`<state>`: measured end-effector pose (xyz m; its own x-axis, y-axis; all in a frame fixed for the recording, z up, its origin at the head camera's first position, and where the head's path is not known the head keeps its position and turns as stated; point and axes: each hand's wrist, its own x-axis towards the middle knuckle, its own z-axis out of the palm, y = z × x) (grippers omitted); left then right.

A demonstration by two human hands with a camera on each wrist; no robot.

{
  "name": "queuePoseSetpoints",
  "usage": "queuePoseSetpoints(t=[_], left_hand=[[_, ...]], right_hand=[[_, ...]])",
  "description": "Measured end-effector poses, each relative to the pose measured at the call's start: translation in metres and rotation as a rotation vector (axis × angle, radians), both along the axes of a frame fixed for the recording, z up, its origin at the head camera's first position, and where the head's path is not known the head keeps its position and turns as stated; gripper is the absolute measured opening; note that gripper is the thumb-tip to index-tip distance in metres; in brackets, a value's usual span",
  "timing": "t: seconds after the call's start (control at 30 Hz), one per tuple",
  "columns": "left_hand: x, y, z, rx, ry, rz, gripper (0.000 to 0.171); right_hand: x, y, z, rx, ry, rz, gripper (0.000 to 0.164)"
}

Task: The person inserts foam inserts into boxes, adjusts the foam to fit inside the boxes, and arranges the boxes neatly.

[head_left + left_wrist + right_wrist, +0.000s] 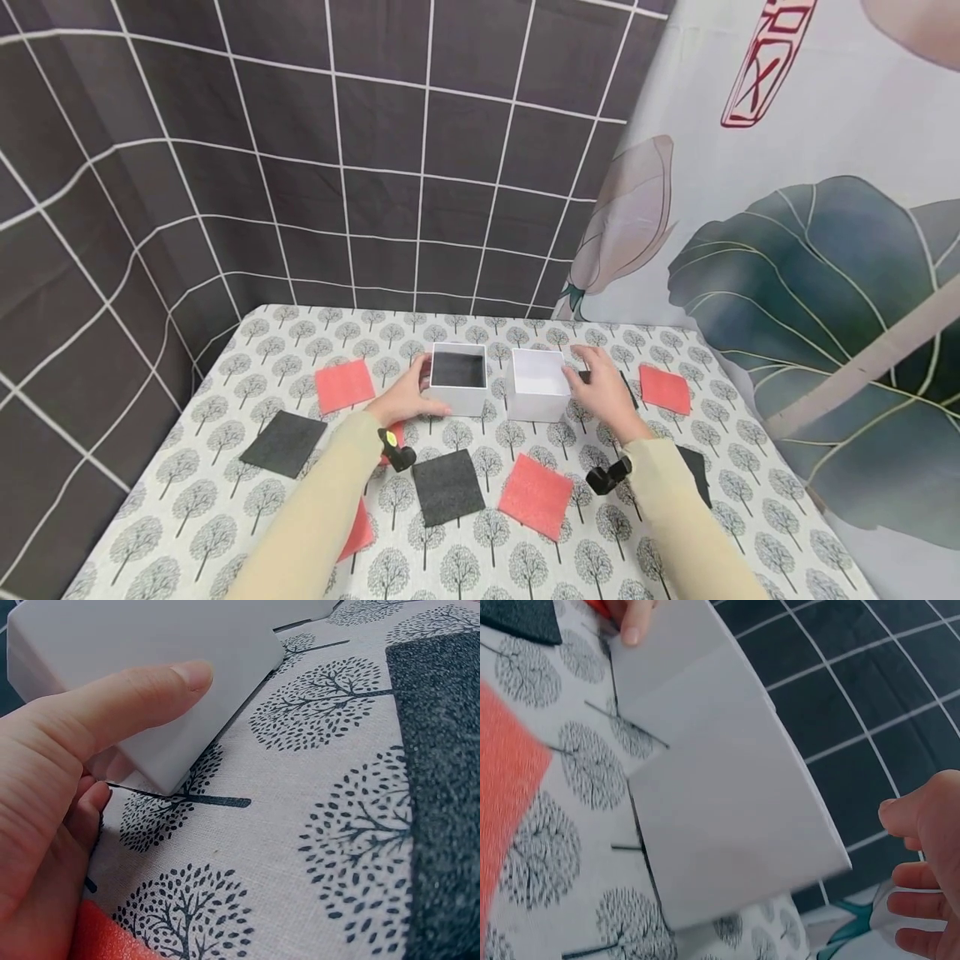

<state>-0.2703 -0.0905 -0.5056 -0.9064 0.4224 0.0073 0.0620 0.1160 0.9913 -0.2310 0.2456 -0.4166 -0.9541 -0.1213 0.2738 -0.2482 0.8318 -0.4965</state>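
Observation:
Two open-topped white boxes stand side by side. The left box (459, 402) is dark inside; the right box (536, 408) is white inside. My left hand (405, 393) grips the left box at its left side. In the left wrist view its thumb (142, 697) lies along the box's white face, with other fingers partly hidden behind a corner. My right hand (600, 392) is at the right side of the right box, fingers spread. The right wrist view shows a gap between this hand (930, 862) and the box wall (735, 817).
Red and black fabric squares lie scattered around, among them a red square (345, 385), a black square (285, 443), a black square (448, 487), a red square (536, 497) and a red square (665, 389). A tree-print cloth (202, 500) covers the table. A dark grid curtain (375, 208) hangs behind.

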Motion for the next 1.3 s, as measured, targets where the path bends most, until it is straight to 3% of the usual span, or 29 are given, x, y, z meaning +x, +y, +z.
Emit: queuePoseSetpoints(t=[0.33, 0.67, 0.87, 1.03, 1.3], left_hand=[[0.014, -0.003, 0.025, 0.0, 0.015, -0.05, 0.104], [0.009, 0.0, 0.013, 0.005, 0.006, -0.025, 0.107], [0.013, -0.003, 0.02, 0.035, 0.011, -0.031, 0.104], [0.014, -0.004, 0.022, 0.048, -0.013, -0.039, 0.103], [0.012, -0.003, 0.021, 0.033, -0.013, -0.043, 0.104]], right_hand=[[0.0, 0.028, -0.017, -0.064, -0.051, -0.084, 0.06], [-0.004, 0.05, -0.043, -0.04, -0.176, -0.237, 0.079], [-0.008, 0.049, -0.053, 0.018, -0.19, -0.307, 0.091], [-0.01, 0.047, -0.058, 0.063, -0.262, -0.355, 0.102], [-0.016, 0.048, -0.063, 0.107, -0.337, -0.379, 0.114]])
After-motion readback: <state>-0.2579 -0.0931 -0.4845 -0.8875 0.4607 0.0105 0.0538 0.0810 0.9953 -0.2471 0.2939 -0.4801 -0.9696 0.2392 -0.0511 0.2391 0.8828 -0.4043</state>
